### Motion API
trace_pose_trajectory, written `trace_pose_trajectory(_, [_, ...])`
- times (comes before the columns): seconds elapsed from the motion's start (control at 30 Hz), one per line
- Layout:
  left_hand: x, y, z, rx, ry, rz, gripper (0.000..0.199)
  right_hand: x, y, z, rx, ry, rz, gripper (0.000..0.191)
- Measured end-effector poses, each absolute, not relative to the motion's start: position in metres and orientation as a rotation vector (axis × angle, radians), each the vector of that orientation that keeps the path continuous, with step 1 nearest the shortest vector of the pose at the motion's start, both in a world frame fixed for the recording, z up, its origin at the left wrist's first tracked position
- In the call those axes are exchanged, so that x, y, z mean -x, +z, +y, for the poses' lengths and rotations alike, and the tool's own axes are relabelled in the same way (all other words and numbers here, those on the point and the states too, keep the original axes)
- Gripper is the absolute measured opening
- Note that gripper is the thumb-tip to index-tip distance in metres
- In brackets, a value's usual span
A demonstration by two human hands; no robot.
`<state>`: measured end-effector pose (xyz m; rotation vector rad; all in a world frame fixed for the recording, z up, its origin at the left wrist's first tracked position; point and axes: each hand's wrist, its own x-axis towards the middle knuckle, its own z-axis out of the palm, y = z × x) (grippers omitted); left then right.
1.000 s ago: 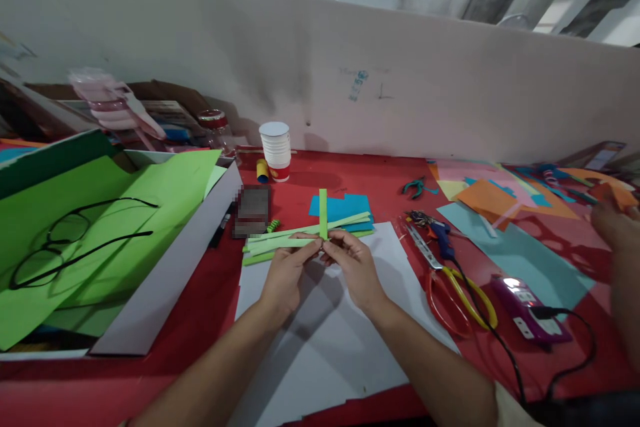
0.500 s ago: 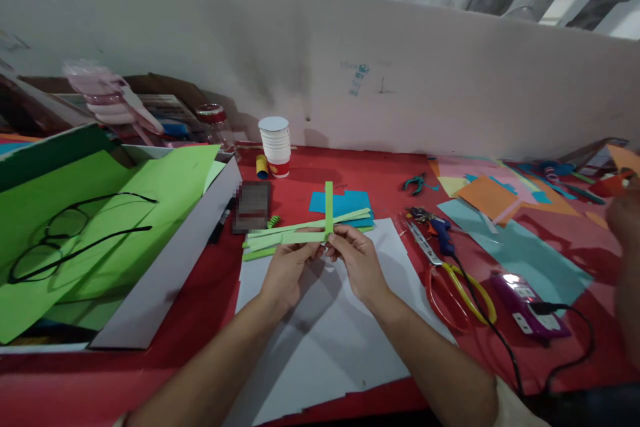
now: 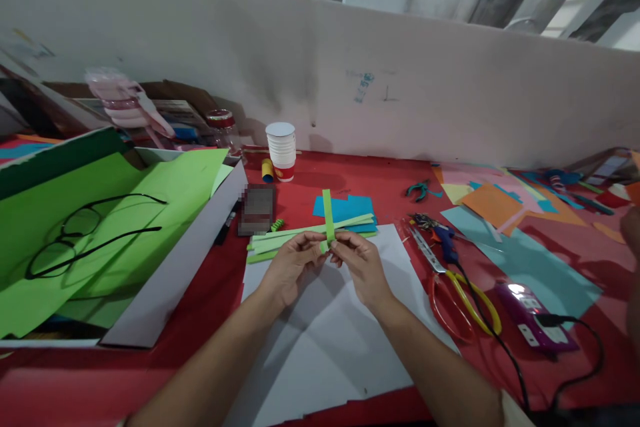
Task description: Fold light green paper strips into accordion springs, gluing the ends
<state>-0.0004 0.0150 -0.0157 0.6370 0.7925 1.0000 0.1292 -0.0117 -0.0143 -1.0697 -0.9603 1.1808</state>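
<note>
"In the head view, what are the hands doing?"

"The left hand (image 3: 295,267) and right hand (image 3: 364,265) are close together, both pinching a green strip (image 3: 329,217) between thumb and fingers. One end of it stands up above the fingertips; the folded part is mostly hidden."

"Where is that?"

"Over the far part of the white paper (image 3: 320,347). Loose strips (image 3: 270,241) lie just beyond the hands, with blue paper (image 3: 345,204) behind them."

"And to the sides?"

"On the right, scissors (image 3: 439,270) beside a glue gun (image 3: 448,245). On the left, a box (image 3: 185,267) of green sheets, glasses (image 3: 125,236) on top."
</note>
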Motion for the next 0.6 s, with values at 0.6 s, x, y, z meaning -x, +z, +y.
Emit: trace_pose_trajectory(0.6, [0.005, -0.014, 0.02, -0.767, 1.008, 0.839, 0.025, -0.136, -0.024, -0.014, 1.25, 0.853, -1.43, 0.021])
